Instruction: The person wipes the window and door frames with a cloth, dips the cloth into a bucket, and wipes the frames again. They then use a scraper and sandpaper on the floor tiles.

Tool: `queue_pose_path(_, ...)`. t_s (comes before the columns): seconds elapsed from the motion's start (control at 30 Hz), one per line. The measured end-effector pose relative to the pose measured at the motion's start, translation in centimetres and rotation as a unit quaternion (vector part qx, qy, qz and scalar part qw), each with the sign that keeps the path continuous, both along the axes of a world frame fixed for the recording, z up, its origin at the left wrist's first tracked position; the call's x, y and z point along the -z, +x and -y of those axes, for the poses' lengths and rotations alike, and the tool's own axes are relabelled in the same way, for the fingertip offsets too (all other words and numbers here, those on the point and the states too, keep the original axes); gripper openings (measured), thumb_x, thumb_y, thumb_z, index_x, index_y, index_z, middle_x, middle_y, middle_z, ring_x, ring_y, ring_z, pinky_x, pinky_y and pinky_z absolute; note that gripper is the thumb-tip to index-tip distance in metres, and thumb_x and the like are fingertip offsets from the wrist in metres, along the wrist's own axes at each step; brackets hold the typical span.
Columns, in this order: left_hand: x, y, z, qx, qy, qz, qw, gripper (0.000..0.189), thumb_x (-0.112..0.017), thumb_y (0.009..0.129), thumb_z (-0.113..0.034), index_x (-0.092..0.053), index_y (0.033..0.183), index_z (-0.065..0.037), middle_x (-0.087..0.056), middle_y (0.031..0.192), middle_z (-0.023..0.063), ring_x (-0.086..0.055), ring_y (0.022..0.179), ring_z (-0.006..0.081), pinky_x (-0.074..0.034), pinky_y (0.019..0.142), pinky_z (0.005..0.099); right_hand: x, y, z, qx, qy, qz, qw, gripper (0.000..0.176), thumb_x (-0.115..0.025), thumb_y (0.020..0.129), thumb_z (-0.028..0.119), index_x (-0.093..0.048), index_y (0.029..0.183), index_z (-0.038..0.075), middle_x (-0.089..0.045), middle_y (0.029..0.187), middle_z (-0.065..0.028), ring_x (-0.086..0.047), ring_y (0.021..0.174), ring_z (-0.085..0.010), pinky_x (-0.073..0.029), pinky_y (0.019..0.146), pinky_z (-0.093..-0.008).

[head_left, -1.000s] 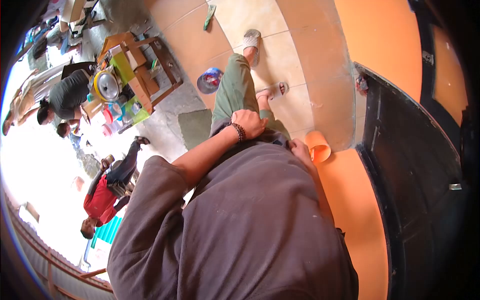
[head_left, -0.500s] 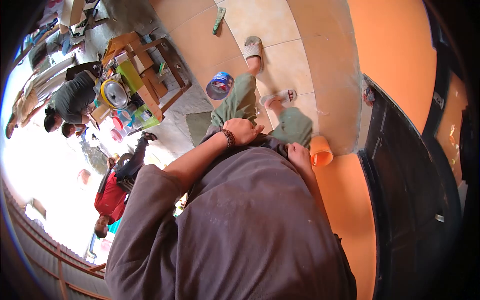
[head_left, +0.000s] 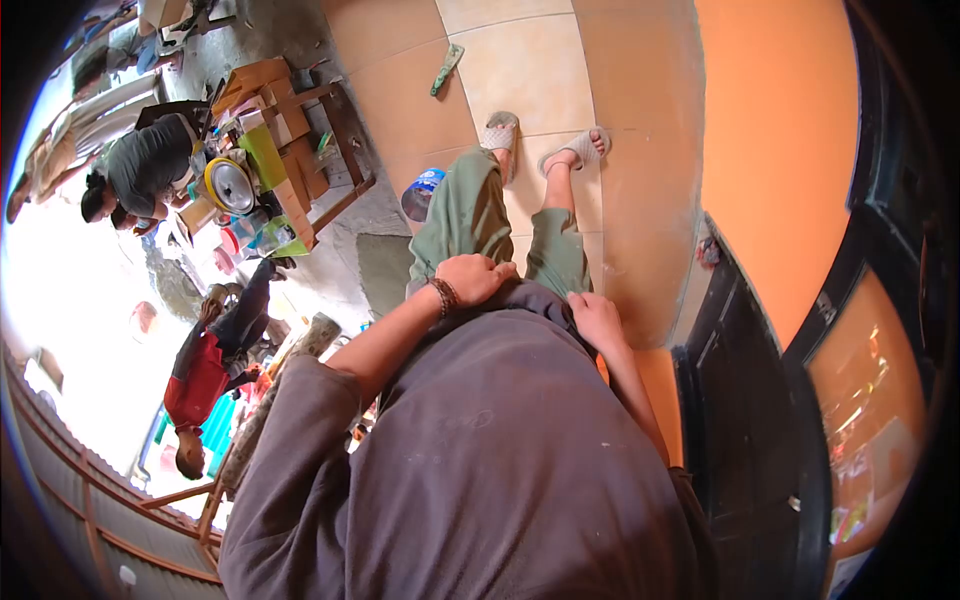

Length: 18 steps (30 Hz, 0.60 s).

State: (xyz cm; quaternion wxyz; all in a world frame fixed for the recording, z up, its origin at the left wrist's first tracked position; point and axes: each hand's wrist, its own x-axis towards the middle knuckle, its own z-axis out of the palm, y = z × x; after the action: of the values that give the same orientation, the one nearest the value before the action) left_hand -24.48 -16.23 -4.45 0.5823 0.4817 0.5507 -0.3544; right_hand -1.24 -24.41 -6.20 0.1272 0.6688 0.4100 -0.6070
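My left hand (head_left: 480, 279), with a dark beaded bracelet (head_left: 443, 294) at the wrist, is at my waist by the hem of my dark shirt (head_left: 490, 430). Its fingers curl inward over the top of my green trousers (head_left: 460, 215), and whatever lies under them is hidden. On the other side, my right hand (head_left: 597, 318) sits at the same hem against the trousers. Its fingers are bent, with the tips partly hidden by the cloth. My feet, in light woven slippers (head_left: 499, 132), stand on the tiles.
A blue container (head_left: 422, 193) stands left of my leg, and a narrow green item (head_left: 447, 70) lies on the tiled floor (head_left: 530, 70). A wooden table (head_left: 345, 150) with boxes, a crouching person (head_left: 150, 165) and a person in red (head_left: 195, 385) are at left. A dark door (head_left: 750, 400) is at right.
My view has shifted and my feet have come closer together, the right one moving upward in view. The orange bucket is now almost wholly hidden behind my right arm. Both hands stay at my waist.
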Motion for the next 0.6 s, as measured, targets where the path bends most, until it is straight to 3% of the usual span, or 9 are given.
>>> queue_pose_path(0.1,0.0,2.3,-1.2,-0.013,0.008,-0.005,1.0,0.061,-0.033,0.088,-0.058,-0.067,0.089,-0.007,-0.064,0.094,0.0177,-0.06,0.092,0.0329,-0.045,0.08,0.0417,-0.3,1.3,-0.3,-0.032,0.023,0.028,0.999,0.042,-0.048,0.086,0.038,-0.058,0.075,-0.001,-0.057,0.079,-0.0264,-0.056,0.078,-0.0449,-0.044,0.067,-0.0479)
queue_pose_path(0.33,2.9,2.3,-3.3,-0.001,-0.045,0.078,0.996,0.064,-0.032,0.088,-0.059,-0.067,0.089,-0.005,-0.063,0.094,0.0201,-0.059,0.094,0.0346,-0.044,0.082,0.0426,-1.0,0.5,-3.4,0.001,-0.002,0.063,0.998,0.041,-0.049,0.086,0.038,-0.058,0.072,0.0,-0.057,0.078,-0.026,-0.056,0.077,-0.0444,-0.044,0.067,-0.0485)
queue_pose_path(0.6,2.6,-3.8,-9.5,0.003,-0.133,0.13,0.983,0.069,-0.029,0.088,-0.06,-0.066,0.095,-0.002,-0.063,0.098,0.0204,-0.058,0.097,0.0346,-0.043,0.085,0.0412,-0.6,-4.6,-8.8,-0.025,-0.124,0.016,0.992,0.043,-0.046,0.086,0.04,-0.062,0.08,0.0,-0.06,0.083,-0.0248,-0.058,0.084,-0.0416,-0.045,0.072,-0.0462)
